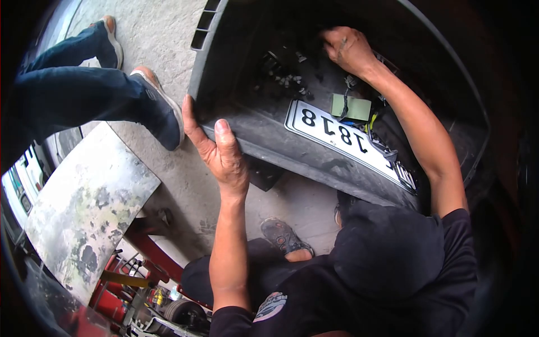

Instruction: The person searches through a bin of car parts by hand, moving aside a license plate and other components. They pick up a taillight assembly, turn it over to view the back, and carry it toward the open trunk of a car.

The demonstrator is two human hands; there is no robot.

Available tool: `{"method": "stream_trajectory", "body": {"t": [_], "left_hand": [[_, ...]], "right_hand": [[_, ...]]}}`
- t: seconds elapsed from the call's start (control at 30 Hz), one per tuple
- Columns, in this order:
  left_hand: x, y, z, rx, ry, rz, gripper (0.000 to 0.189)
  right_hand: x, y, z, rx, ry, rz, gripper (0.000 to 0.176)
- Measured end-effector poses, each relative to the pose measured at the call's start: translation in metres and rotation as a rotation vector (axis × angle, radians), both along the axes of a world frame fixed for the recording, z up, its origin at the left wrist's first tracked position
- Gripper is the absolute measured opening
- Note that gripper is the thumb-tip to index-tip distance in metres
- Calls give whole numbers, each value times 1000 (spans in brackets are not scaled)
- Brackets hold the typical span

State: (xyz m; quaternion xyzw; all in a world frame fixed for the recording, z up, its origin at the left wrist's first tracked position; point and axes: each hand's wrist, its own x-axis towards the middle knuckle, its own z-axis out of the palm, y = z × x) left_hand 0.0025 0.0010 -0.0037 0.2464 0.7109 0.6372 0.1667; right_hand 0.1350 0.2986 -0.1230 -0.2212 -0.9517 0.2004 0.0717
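A large black plastic bin (264,129) lies open in front of me, holding loose parts. My left hand (224,154) grips its near left corner, with the thumb and a finger on the rim. Deep inside the bin is my right hand (349,50), its fingers curled in dark shadow; whatever they hold, if anything, is hidden. A white number plate (331,132) with black figures lies along the near wall. Beside it sits a pale green block or card (359,108) with a dark strap across it. Several small black and grey clips (295,81) are scattered on the bin floor.
Another person's jeans-clad legs (106,95) are at the left on the concrete floor (163,28). A worn, paint-chipped panel (90,208) stands at lower left, above a red frame (151,253) and mixed tools. My sandalled foot (283,236) is below the bin.
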Motion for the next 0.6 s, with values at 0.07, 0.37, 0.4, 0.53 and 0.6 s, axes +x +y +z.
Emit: {"method": "stream_trajectory", "body": {"t": [0.07,0.37,0.4,0.53,0.6], "left_hand": [[0,0,0,-13,18,4,62],[-1,0,1,-35,66,4,62],[-2,-1,0,-51,82,3,62],[-1,-2,0,-40,58,7,65],[-1,-1,1,-28,14,10,65]], "right_hand": [[0,8,-3,-21,-10,-71,20],[-5,12,-3,-4,-30,-54,34],[-7,12,-1,-3,-79,-44,38],[-13,15,-1,51,-121,-57,40],[-10,17,-2,73,-122,-52,41]]}}
